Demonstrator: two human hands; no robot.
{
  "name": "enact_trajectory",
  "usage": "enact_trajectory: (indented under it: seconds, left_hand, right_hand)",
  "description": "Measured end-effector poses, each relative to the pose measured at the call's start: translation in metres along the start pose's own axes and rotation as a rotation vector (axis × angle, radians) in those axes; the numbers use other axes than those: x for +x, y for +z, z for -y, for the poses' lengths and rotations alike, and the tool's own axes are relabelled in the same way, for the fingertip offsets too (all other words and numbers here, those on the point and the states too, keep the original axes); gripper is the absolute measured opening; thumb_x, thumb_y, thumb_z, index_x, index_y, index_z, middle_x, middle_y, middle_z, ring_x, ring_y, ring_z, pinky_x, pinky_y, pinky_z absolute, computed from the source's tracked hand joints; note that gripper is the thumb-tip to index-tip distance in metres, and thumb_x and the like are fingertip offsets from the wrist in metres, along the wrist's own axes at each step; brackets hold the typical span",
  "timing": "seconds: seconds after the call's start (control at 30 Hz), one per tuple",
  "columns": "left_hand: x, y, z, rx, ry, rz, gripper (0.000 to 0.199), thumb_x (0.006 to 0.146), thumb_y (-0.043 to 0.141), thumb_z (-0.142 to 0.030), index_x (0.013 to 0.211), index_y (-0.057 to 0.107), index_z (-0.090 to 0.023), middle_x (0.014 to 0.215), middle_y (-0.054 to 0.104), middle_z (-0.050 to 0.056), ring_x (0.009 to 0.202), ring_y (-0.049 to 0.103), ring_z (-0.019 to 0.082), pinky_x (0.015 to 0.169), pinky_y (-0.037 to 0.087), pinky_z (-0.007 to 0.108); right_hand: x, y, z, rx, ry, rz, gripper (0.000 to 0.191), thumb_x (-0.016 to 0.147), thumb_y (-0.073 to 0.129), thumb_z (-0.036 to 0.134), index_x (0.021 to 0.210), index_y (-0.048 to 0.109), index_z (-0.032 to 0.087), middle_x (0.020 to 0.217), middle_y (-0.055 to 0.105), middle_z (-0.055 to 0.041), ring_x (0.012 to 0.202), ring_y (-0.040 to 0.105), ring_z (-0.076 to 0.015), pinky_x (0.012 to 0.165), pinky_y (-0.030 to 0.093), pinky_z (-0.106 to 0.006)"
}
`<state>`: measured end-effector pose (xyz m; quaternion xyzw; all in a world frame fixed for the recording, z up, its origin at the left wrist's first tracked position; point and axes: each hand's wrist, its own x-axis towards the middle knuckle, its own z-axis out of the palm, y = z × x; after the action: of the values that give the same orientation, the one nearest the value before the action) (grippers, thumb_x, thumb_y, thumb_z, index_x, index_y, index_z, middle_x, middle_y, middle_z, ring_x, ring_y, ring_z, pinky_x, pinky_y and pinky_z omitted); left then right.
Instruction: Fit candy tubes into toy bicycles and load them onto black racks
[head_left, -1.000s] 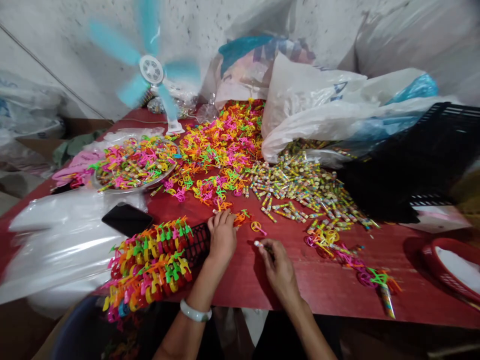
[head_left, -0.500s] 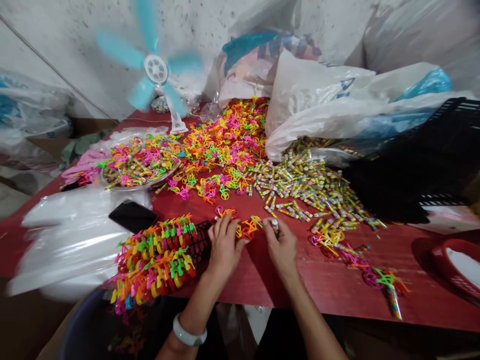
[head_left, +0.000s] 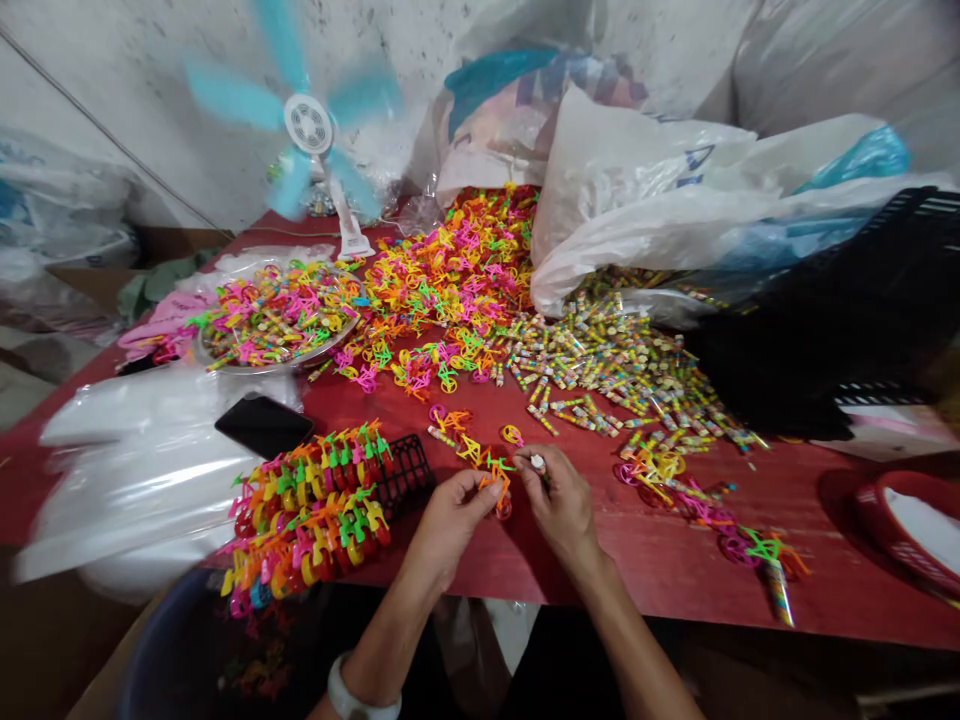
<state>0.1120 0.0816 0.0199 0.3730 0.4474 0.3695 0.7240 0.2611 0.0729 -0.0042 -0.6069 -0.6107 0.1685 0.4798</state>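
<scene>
My left hand (head_left: 450,520) pinches a small orange plastic toy frame (head_left: 493,488) between thumb and fingertips, just above the red table (head_left: 622,540). In my right hand (head_left: 561,505) is a small tube with a white end (head_left: 538,463), its lower part hidden by the fingers. The two hands are close but apart. Beyond them lie a few loose coloured plastic pieces (head_left: 466,447) and a yellow ring-shaped piece (head_left: 512,435). Left of my left hand, a black rack (head_left: 405,478) carries rows of brightly coloured toys (head_left: 311,520).
Plastic pieces are heaped (head_left: 457,280) at the back, beside a pile of patterned tubes (head_left: 622,370). A heaped tray (head_left: 277,370), a phone (head_left: 264,426), clear bags (head_left: 142,470) and a running fan (head_left: 309,125) occupy the left. A red basket (head_left: 874,520) stands right.
My left hand has drawn back from the loose pieces toward me and now pinches the orange toy frame. My right hand stays nearly in place, still holding the tube.
</scene>
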Motion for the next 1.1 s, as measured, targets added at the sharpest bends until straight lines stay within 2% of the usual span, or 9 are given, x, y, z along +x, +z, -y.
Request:
enact_trajectory:
  seconds: [0.17, 0.33, 0.4, 0.5, 0.6, 0.67, 0.87, 0.97, 1.1]
  left_hand:
    - [0.002, 0.001, 0.003, 0.067, 0.051, -0.117, 0.027, 0.070, 0.069, -0.040, 0.076, 0.064, -0.015, 0.070, 0.058, 0.000, 0.067, 0.050, 0.012, 0.067, 0.039, 0.023]
    - [0.003, -0.001, 0.006, 0.126, 0.106, -0.142, 0.023, 0.075, 0.064, -0.038, 0.077, 0.062, -0.016, 0.075, 0.059, 0.000, 0.072, 0.051, 0.013, 0.070, 0.040, 0.023]
    - [0.003, -0.001, 0.009, 0.173, 0.122, -0.125, 0.024, 0.078, 0.060, -0.040, 0.075, 0.060, -0.016, 0.072, 0.057, -0.001, 0.071, 0.050, 0.013, 0.070, 0.040, 0.023]
    - [0.004, -0.001, 0.013, 0.258, 0.163, -0.111, 0.023, 0.080, 0.057, -0.040, 0.076, 0.057, -0.017, 0.073, 0.057, -0.001, 0.071, 0.050, 0.013, 0.069, 0.041, 0.023]
    - [0.005, -0.002, 0.016, 0.387, 0.223, -0.123, 0.020, 0.083, 0.054, -0.036, 0.079, 0.057, -0.017, 0.075, 0.059, -0.001, 0.071, 0.052, 0.014, 0.069, 0.042, 0.024]
    - [0.005, -0.002, 0.018, 0.508, 0.274, -0.152, 0.018, 0.085, 0.051, -0.034, 0.079, 0.057, -0.018, 0.075, 0.059, 0.000, 0.071, 0.053, 0.014, 0.068, 0.041, 0.024]
    - [0.003, 0.003, 0.019, 0.817, 0.462, -0.222, 0.017, 0.086, 0.044, -0.023, 0.072, 0.052, -0.020, 0.071, 0.054, 0.001, 0.069, 0.052, 0.016, 0.064, 0.037, 0.025]
    - [0.005, 0.002, 0.019, 0.807, 0.453, -0.195, 0.016, 0.084, 0.045, -0.023, 0.069, 0.048, -0.020, 0.067, 0.050, -0.001, 0.067, 0.049, 0.015, 0.062, 0.035, 0.025]
    - [0.009, -0.002, 0.024, 0.687, 0.373, -0.182, 0.018, 0.082, 0.047, -0.025, 0.066, 0.042, -0.020, 0.064, 0.045, -0.004, 0.063, 0.045, 0.013, 0.060, 0.034, 0.023]
  right_hand:
    - [-0.018, 0.001, -0.001, 0.109, 0.188, 0.040, 0.030, 0.090, 0.051, 0.040, 0.112, 0.049, 0.020, 0.102, 0.062, -0.0081, 0.090, 0.062, -0.0202, 0.077, 0.051, -0.033]
    - [-0.037, -0.005, 0.007, 0.099, 0.206, 0.232, 0.026, 0.092, 0.046, 0.039, 0.105, 0.059, 0.021, 0.085, 0.065, -0.0053, 0.073, 0.062, -0.0189, 0.070, 0.050, -0.031]
    - [-0.039, -0.006, 0.011, 0.136, 0.243, 0.269, 0.027, 0.092, 0.047, 0.040, 0.107, 0.059, 0.021, 0.082, 0.066, -0.0042, 0.065, 0.061, -0.0178, 0.067, 0.050, -0.031]
    - [-0.040, -0.006, 0.013, 0.214, 0.342, 0.288, 0.024, 0.091, 0.049, 0.042, 0.099, 0.056, 0.021, 0.083, 0.068, -0.0035, 0.053, 0.059, -0.0145, 0.058, 0.049, -0.027]
    - [-0.039, -0.006, 0.013, 0.187, 0.363, 0.290, 0.023, 0.092, 0.048, 0.043, 0.092, 0.055, 0.021, 0.078, 0.068, -0.0020, 0.049, 0.058, -0.0132, 0.052, 0.046, -0.025]
    - [-0.040, -0.006, 0.013, 0.114, 0.322, 0.283, 0.023, 0.092, 0.047, 0.042, 0.091, 0.057, 0.021, 0.073, 0.068, -0.0019, 0.050, 0.059, -0.0145, 0.052, 0.045, -0.025]
    - [-0.039, -0.003, 0.015, -0.072, 0.176, 0.162, 0.024, 0.092, 0.043, 0.035, 0.094, 0.062, 0.020, 0.084, 0.071, -0.0085, 0.074, 0.067, -0.0231, 0.061, 0.048, -0.030]
    - [-0.038, -0.003, 0.010, 0.062, 0.184, 0.166, 0.021, 0.090, 0.049, 0.035, 0.091, 0.064, 0.021, 0.082, 0.070, -0.0058, 0.072, 0.066, -0.0200, 0.064, 0.049, -0.028]
    - [-0.038, -0.001, 0.001, 0.289, 0.271, 0.184, 0.021, 0.086, 0.057, 0.039, 0.083, 0.064, 0.020, 0.069, 0.064, -0.0008, 0.063, 0.060, -0.0158, 0.059, 0.046, -0.025]
